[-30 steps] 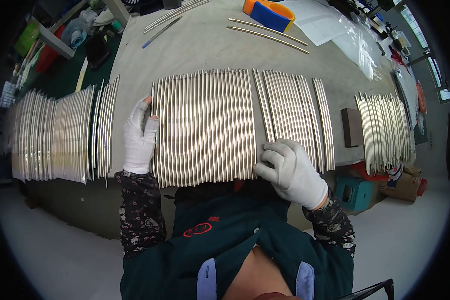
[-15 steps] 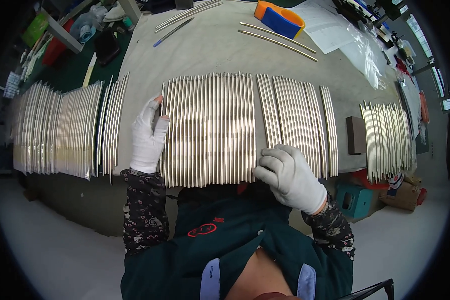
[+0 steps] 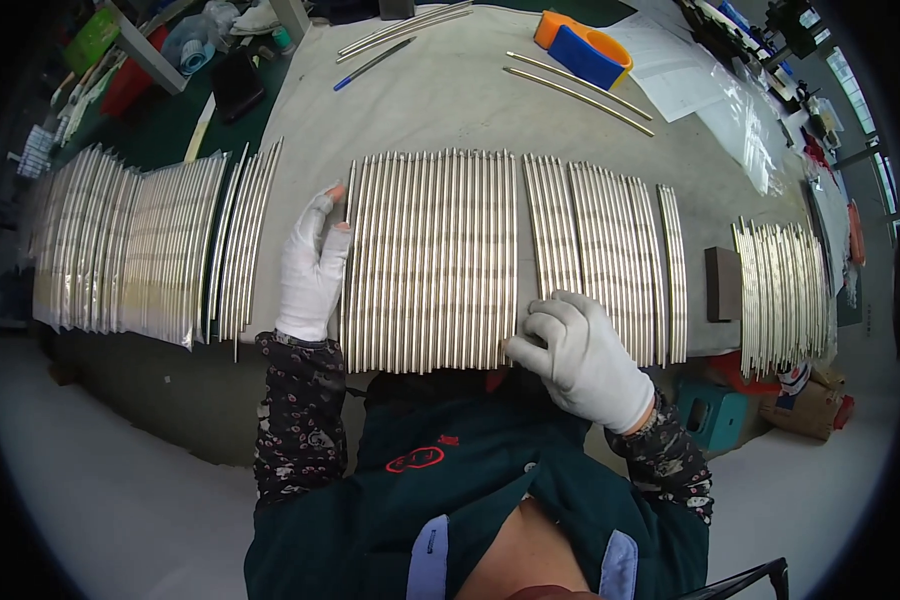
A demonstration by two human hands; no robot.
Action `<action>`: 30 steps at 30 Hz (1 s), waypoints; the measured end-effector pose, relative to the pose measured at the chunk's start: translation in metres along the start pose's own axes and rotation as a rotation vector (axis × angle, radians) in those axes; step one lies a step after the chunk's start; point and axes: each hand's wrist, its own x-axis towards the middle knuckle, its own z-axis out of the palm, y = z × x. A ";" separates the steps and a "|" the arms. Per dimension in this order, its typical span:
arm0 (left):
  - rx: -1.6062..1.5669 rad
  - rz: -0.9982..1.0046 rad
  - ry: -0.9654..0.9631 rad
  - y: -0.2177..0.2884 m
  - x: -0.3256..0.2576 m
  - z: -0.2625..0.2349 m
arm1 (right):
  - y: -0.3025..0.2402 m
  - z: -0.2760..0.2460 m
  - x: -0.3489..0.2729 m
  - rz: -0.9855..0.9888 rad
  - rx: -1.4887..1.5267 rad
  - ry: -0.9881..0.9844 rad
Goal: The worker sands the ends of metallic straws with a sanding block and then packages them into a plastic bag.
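The green garment [image 3: 480,425] bears a red oval emblem [image 3: 415,459] with lettering. Right hand [image 3: 590,365]: fingers curled at the near right corner of the rod block [image 3: 430,260]; whether they grip a rod cannot be told. Left hand [image 3: 310,275]: fingers loosely extended, thumb against the block's left edge. All block rods point away from the body, long axes parallel. Beyond the right fingers, the rod strip [image 3: 551,220] is wider than one second earlier.
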 end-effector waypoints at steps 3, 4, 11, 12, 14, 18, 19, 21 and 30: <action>-0.003 0.005 0.012 0.000 -0.001 0.001 | -0.001 0.003 0.004 0.001 0.023 0.013; 0.004 0.011 0.005 -0.001 -0.001 0.001 | -0.002 0.004 0.005 -0.015 0.032 0.072; 0.038 0.034 -0.009 0.004 -0.001 0.000 | -0.004 0.003 0.010 -0.020 0.047 0.023; 0.028 0.025 -0.014 0.005 -0.001 0.000 | -0.005 0.003 0.011 -0.019 0.024 -0.002; 0.001 0.010 -0.018 0.008 -0.001 0.001 | -0.006 0.004 0.013 -0.021 0.001 -0.028; -0.013 0.039 -0.018 0.006 -0.001 0.001 | -0.006 0.006 0.015 -0.038 0.043 0.041; -0.012 0.037 -0.016 0.007 -0.001 0.001 | -0.005 0.007 0.015 -0.044 0.051 0.037; -0.001 0.043 -0.013 0.008 0.000 0.001 | -0.007 0.006 0.017 -0.035 0.054 0.041; -0.009 0.044 -0.012 0.005 0.000 -0.001 | -0.012 0.009 0.030 -0.066 -0.016 0.078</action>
